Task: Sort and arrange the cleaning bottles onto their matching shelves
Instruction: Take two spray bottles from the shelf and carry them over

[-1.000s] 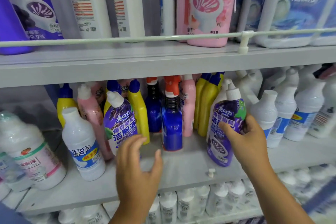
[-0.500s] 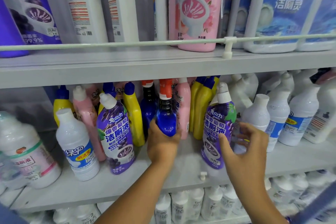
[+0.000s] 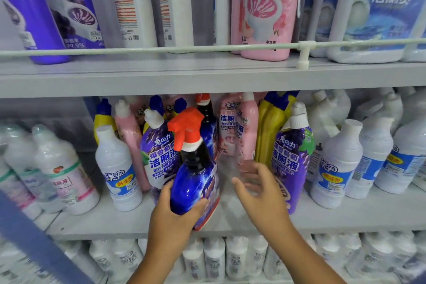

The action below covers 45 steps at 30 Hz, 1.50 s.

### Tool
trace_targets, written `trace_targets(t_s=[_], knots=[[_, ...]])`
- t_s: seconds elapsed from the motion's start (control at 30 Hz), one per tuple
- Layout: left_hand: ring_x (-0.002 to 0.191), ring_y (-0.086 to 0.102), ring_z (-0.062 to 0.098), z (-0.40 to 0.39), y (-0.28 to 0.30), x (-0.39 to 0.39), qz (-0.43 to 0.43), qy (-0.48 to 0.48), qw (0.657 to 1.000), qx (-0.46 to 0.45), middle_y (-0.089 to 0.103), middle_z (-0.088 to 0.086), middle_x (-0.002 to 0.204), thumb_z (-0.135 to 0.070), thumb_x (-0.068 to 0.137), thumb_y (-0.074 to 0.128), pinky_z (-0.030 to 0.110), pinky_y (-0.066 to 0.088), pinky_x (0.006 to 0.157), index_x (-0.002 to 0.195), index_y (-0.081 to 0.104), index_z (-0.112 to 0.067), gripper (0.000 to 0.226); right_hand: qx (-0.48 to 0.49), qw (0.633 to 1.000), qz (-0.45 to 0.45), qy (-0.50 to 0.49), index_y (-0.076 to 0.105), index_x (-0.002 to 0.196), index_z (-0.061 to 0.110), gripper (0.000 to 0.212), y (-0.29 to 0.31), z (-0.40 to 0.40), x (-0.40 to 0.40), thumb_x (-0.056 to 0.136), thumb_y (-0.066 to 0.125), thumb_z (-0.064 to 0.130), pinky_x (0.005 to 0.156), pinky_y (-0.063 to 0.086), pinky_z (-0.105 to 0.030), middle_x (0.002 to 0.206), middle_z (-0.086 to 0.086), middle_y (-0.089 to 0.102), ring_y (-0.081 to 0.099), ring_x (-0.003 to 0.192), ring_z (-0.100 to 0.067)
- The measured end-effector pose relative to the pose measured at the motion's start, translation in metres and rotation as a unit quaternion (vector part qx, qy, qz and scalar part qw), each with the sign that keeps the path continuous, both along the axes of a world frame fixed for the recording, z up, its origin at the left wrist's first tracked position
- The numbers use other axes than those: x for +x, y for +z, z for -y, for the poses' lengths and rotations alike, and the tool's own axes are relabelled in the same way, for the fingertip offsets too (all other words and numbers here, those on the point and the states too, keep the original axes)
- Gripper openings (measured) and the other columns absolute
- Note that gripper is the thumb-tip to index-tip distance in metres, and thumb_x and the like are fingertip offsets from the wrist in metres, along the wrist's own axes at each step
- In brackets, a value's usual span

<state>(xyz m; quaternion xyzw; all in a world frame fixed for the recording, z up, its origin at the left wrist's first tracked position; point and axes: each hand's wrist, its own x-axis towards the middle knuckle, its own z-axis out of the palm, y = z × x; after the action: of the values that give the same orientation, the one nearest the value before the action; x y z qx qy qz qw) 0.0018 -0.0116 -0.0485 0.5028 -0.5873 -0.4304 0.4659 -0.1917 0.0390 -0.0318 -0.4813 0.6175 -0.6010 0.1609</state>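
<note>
Middle shelf [image 3: 230, 223], front centre: blue spray bottle [image 3: 196, 182] with red trigger head, tilted, gripped round its lower body by the left hand [image 3: 170, 217], fingers and thumb wrapped on it. Right hand [image 3: 260, 193]: beside the bottle, not touching it, fingers spread and holding nothing. Flanking: purple toilet-cleaner bottles, one on the left [image 3: 159, 157] and one on the right [image 3: 292, 159]. Behind: pink bottles [image 3: 249, 127], yellow bottles [image 3: 267, 131]. Farther right: white bottles [image 3: 338, 163]. Upper shelf: large pink jug [image 3: 265, 7] behind a rail [image 3: 138, 49].
</note>
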Motion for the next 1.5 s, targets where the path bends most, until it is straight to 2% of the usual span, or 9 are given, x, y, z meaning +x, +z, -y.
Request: trace_targets(t_s=[0.17, 0.43, 0.63, 0.87, 1.13, 1.27, 1.33, 1.4, 1.5], knots=[[0.095, 0.073, 0.002, -0.008, 0.002, 0.037, -0.016, -0.017, 1.000, 0.019, 0.075, -0.022, 0.104, -0.015, 0.072, 0.091, 0.041, 0.059, 0.089, 0.106, 0.062, -0.058, 0.062, 0.046, 0.998, 0.052, 0.011, 0.053, 0.112, 0.037, 0.040, 0.018, 0.062, 0.010, 0.086, 0.080, 0.026, 0.094, 0.054, -0.030, 0.110, 0.020, 0.062, 0.063, 0.104, -0.006], [0.096, 0.072, 0.001, -0.005, 0.002, 0.060, -0.051, -0.019, 0.997, 0.056, 0.074, -0.024, 0.105, -0.012, 0.069, 0.091, 0.037, 0.061, 0.086, 0.113, 0.062, -0.046, 0.063, 0.038, 0.999, -0.021, -0.011, 0.061, 0.125, 0.019, 0.048, 0.041, 0.159, 0.023, 0.082, 0.075, 0.034, 0.093, 0.055, -0.037, 0.116, -0.001, 0.071, 0.066, 0.108, -0.020], [0.094, 0.071, -0.003, -0.001, 0.003, 0.064, -0.048, -0.037, 0.996, 0.060, 0.073, -0.027, 0.102, -0.011, 0.070, 0.091, 0.033, 0.060, 0.084, 0.113, 0.060, -0.047, 0.065, 0.110, 0.993, -0.025, -0.037, 0.060, 0.103, 0.020, 0.031, 0.072, 0.199, 0.022, 0.081, 0.077, 0.035, 0.078, 0.052, -0.034, 0.101, -0.005, 0.072, 0.069, 0.097, -0.028], [0.096, 0.072, 0.001, 0.003, 0.004, 0.070, -0.052, -0.056, 0.995, 0.069, 0.075, -0.024, 0.103, -0.007, 0.068, 0.092, 0.030, 0.059, 0.086, 0.115, 0.060, -0.047, 0.069, 0.084, 0.991, -0.073, -0.076, 0.060, 0.120, 0.012, 0.050, 0.087, 0.221, 0.019, 0.083, 0.077, 0.041, 0.089, 0.056, -0.040, 0.117, -0.013, 0.072, 0.068, 0.108, -0.033], [0.096, 0.072, 0.000, 0.008, 0.002, 0.075, -0.047, -0.069, 0.995, 0.061, 0.075, -0.023, 0.104, -0.013, 0.069, 0.092, 0.031, 0.058, 0.086, 0.117, 0.060, -0.048, 0.067, 0.149, 0.979, -0.115, -0.075, 0.066, 0.110, 0.010, 0.024, 0.085, 0.184, 0.000, 0.090, 0.068, 0.022, 0.078, 0.052, -0.034, 0.101, -0.013, 0.073, 0.070, 0.097, -0.034], [0.098, 0.071, 0.000, 0.010, 0.000, 0.077, -0.052, -0.078, 0.994, 0.057, 0.074, -0.025, 0.107, -0.017, 0.069, 0.092, 0.033, 0.059, 0.088, 0.118, 0.060, -0.050, 0.068, 0.167, 0.965, -0.176, -0.095, 0.054, 0.123, 0.018, 0.049, 0.082, 0.141, 0.005, 0.086, 0.070, 0.045, 0.089, 0.056, -0.045, 0.115, -0.010, 0.066, 0.065, 0.107, -0.035], [0.099, 0.072, 0.001, 0.012, -0.002, 0.079, -0.051, -0.087, 0.994, 0.051, 0.074, -0.023, 0.108, -0.016, 0.069, 0.092, 0.035, 0.059, 0.089, 0.117, 0.060, -0.050, 0.066, 0.194, 0.928, -0.269, -0.168, 0.048, 0.134, 0.012, 0.069, 0.079, 0.115, 0.016, 0.087, 0.066, 0.058, 0.091, 0.053, -0.044, 0.130, -0.014, 0.058, 0.059, 0.118, -0.036], [0.099, 0.072, 0.003, 0.014, -0.003, 0.080, -0.050, -0.094, 0.994, 0.037, 0.075, -0.019, 0.109, -0.013, 0.071, 0.090, 0.034, 0.058, 0.088, 0.110, 0.063, -0.056, 0.065, 0.160, 0.894, -0.347, -0.233, 0.051, 0.130, 0.002, 0.082, 0.072, 0.090, 0.027, 0.086, 0.057, 0.071, 0.083, 0.052, -0.044, 0.125, -0.019, 0.057, 0.059, 0.112, -0.039], [0.101, 0.073, 0.005, 0.018, 0.000, 0.081, -0.048, -0.114, 0.992, 0.024, 0.076, -0.016, 0.111, -0.010, 0.072, 0.087, 0.032, 0.058, 0.086, 0.108, 0.064, -0.058, 0.064, 0.085, 0.906, -0.348, -0.224, 0.057, 0.115, 0.000, 0.091, 0.051, 0.063, 0.024, 0.076, 0.049, 0.081, 0.077, 0.054, -0.045, 0.108, -0.020, 0.059, 0.061, 0.097, -0.041]])
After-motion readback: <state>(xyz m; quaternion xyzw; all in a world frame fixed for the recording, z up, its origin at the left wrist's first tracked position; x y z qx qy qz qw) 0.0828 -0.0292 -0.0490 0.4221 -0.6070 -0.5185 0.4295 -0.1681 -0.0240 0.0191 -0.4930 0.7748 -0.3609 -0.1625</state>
